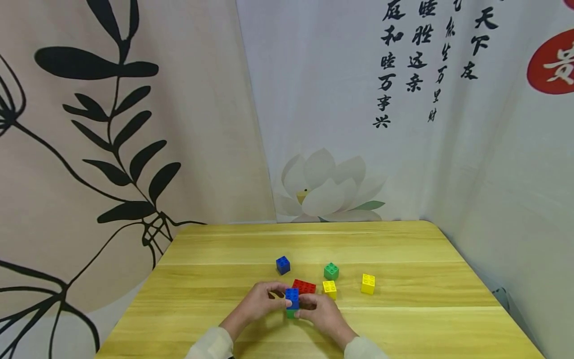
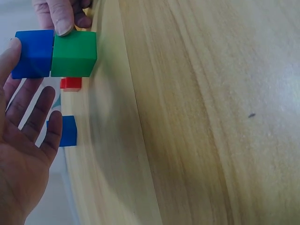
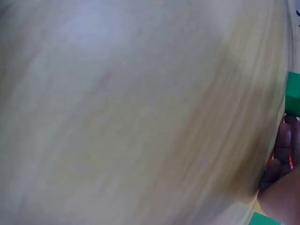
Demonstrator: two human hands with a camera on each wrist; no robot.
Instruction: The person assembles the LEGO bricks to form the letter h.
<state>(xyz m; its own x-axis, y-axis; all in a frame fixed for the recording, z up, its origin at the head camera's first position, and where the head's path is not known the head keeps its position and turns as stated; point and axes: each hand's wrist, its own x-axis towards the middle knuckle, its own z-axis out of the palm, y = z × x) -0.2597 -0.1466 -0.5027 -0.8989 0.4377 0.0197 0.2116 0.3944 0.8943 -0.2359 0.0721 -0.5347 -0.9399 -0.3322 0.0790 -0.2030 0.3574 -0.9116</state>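
Note:
A blue toy brick (image 1: 292,295) sits on top of a green toy brick (image 1: 291,314), the pair held above the table's near part. My left hand (image 1: 264,300) pinches the blue brick from the left, its thumb on the near side. From the right, my right hand (image 1: 324,313) grips the green brick low, the thumb pressing its face. In the left wrist view, the blue brick (image 2: 33,54) and green brick (image 2: 74,55) sit end to end, with a thin line between them. The right wrist view catches only part of the green brick (image 3: 293,93) and some fingers.
Just behind the hands lies a red brick (image 1: 305,285). Beyond are another blue brick (image 1: 283,265), a second green brick (image 1: 331,271) and two yellow bricks, one nearer (image 1: 329,289) and one farther right (image 1: 368,283). All rest on the wooden table (image 1: 417,334); printed curtains hang behind.

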